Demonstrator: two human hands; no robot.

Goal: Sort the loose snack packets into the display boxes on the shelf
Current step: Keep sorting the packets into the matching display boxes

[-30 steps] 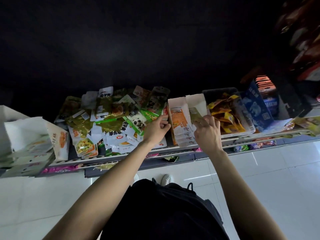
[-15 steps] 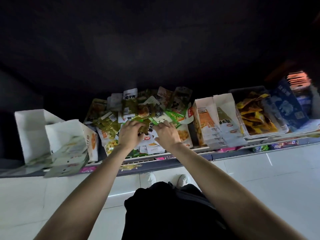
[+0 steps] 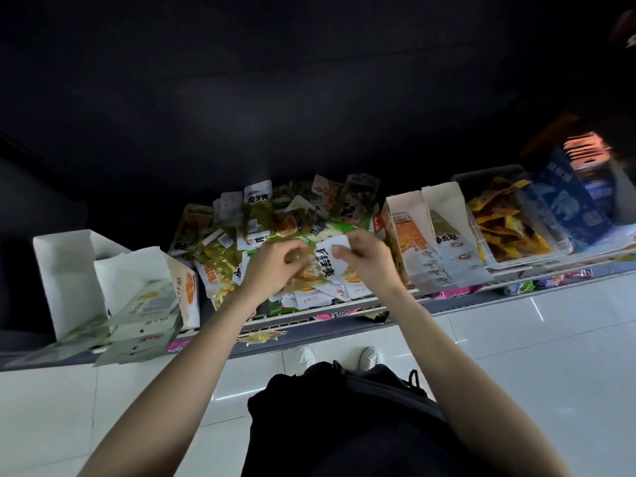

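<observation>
Packets (image 3: 241, 235) lay heaped loose on the shelf (image 3: 309, 316) between the white boxes at the left (image 3: 137, 284) and the part-filled display boxes (image 3: 430, 235) at the right. Both hands worked over the heap: the right hand (image 3: 368, 259) pinched the top of a white packet (image 3: 328, 263), likely lifting it clear for sorting, while the left hand (image 3: 275, 266) curled closed on yellowish packets beneath, seemingly steadying them.

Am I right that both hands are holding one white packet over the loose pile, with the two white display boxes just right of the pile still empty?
Not quite. In the head view the left hand and right hand do hold one white packet over the loose pile, but the white display boxes right of it already hold upright packets, not nothing.
</observation>
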